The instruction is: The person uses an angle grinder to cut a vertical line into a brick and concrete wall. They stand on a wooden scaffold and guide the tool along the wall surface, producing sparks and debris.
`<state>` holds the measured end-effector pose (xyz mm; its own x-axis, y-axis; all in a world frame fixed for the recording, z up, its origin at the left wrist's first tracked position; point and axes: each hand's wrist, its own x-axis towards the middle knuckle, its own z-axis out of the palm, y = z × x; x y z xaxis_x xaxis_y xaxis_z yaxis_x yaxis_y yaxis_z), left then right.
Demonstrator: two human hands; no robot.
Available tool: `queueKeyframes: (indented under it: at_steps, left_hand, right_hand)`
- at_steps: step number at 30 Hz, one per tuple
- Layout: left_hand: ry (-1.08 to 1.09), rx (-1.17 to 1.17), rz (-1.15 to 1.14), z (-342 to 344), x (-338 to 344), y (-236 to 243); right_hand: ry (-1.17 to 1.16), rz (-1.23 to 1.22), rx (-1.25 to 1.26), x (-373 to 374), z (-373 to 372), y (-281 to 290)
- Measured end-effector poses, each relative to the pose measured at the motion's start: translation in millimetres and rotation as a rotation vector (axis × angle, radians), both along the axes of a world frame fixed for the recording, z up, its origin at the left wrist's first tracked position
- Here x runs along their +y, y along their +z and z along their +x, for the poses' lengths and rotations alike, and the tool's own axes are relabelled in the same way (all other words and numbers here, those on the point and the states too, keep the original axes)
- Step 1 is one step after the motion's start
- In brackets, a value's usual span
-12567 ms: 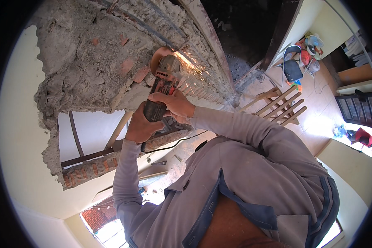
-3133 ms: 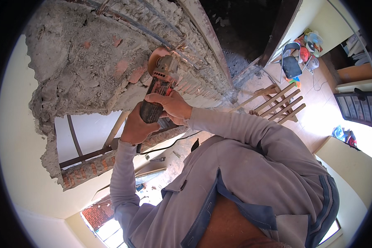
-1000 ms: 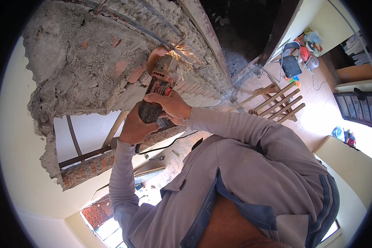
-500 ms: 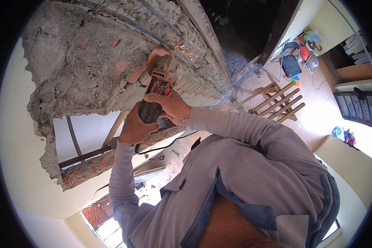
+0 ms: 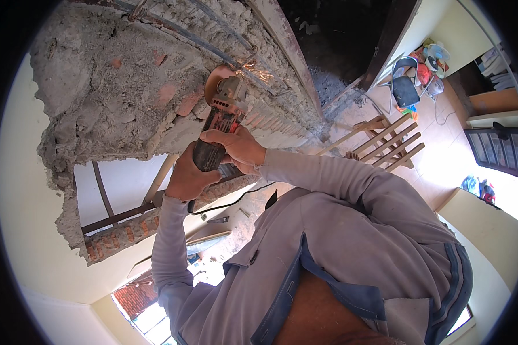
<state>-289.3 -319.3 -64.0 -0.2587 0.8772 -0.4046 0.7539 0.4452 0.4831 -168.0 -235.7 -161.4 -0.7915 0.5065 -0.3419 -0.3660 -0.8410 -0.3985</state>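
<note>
Both my hands grip an angle grinder [image 5: 220, 115] with a dusty red and black body. My left hand [image 5: 189, 175] is wrapped round its rear end, and my right hand [image 5: 242, 148] closes on the body just ahead of it. The grinder's orange-brown disc [image 5: 216, 82] meets a steel rebar [image 5: 204, 45] that runs along the broken concrete [image 5: 103, 98]. Orange sparks [image 5: 258, 73] fly off to the right of the contact point. A black cord [image 5: 236, 201] trails from the grinder's rear. The exact cut in the bar is too small to see.
A wooden ladder-like frame [image 5: 388, 144] stands on the tiled floor at right. Beyond it is a chair [image 5: 406, 89] beside a heap of household items. Below the concrete, an opening shows exposed bricks [image 5: 121, 234]. A dark doorway [image 5: 339, 40] lies at the top.
The spark spray looks a little brighter and wider. My hands and the grinder stay almost in the same place.
</note>
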Motion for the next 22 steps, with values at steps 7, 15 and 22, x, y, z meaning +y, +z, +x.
queueKeyframes:
  at_steps: [7, 15, 22]
  left_hand:
    - [0.016, -0.018, -0.019, 0.5, 0.7, 0.3]
    - [0.017, -0.013, -0.009, 0.6, 0.6, 0.8]
    - [0.039, -0.032, -0.028, 0.5, 0.6, 0.2]
  right_hand:
    - [0.002, 0.003, 0.004, 0.0, 2.4, 2.7]
    - [0.011, 0.027, -0.006, -0.1, 0.5, 0.9]
    - [-0.002, -0.001, 0.018, -0.1, 1.6, 1.4]
